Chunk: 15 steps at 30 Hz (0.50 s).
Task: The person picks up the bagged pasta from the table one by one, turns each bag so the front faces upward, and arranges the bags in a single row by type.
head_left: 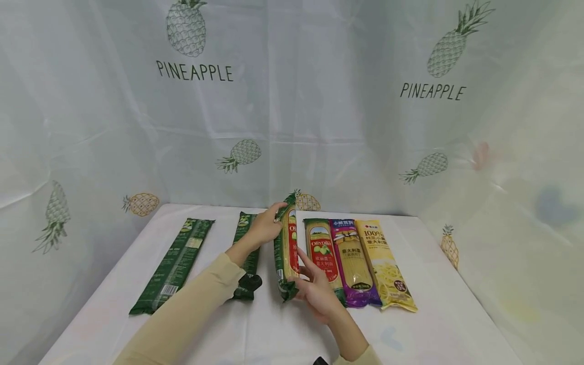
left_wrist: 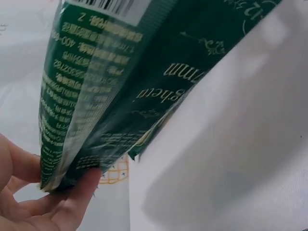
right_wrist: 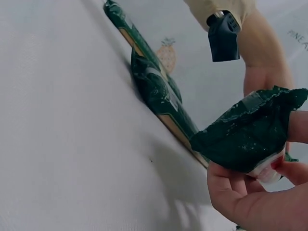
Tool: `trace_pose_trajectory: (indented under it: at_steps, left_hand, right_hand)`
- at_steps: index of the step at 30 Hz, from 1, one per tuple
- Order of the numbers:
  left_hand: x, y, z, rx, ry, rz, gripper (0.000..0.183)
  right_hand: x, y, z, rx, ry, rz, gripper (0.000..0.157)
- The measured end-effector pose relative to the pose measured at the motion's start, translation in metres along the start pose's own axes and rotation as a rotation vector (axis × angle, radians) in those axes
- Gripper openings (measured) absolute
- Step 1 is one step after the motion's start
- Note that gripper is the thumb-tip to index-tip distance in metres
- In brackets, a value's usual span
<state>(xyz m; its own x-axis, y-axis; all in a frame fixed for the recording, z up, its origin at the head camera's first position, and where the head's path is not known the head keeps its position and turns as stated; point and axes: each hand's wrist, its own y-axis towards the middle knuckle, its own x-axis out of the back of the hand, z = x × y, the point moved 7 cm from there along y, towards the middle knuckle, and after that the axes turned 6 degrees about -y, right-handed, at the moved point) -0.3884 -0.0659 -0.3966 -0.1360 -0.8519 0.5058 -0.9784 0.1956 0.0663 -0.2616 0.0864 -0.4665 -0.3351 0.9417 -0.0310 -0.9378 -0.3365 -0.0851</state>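
Hiding part of a green packet (head_left: 252, 260) beneath, my left hand (head_left: 266, 226) pinches a pasta bag (head_left: 287, 246) up top; my right hand (head_left: 319, 295) pinches its bottom.

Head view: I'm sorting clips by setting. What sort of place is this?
Probably a makeshift filming booth: a pineapple-print curtain hangs behind a white table with pasta packs on it.

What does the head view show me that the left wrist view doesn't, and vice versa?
Only the head view: the right hand, the purple pasta packet and the yellow pasta packet.
Only the left wrist view: readable "mm" lettering on the held Olivoila spaghetti packet.
Both: that packet, the left hand gripping it, and the pineapple-print backdrop.
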Motion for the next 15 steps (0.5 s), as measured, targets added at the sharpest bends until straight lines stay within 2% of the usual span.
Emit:
trace_pose_trajectory:
  at_steps: [4,9,15]
  left_hand:
    - [0.000,0.000,-0.003,-0.020,0.061,0.025,0.066]
    - [0.001,-0.001,-0.006,-0.040,0.116,0.017,0.074]
    - [0.002,-0.003,-0.012,-0.112,0.164,0.006,0.076]
  right_hand:
    - [0.001,-0.001,0.003,0.032,-0.076,-0.062,0.083]
    - [0.000,-0.003,0.007,0.076,-0.199,-0.154,0.083]
    - [-0.003,-0.004,0.011,0.119,-0.281,-0.218,0.082]
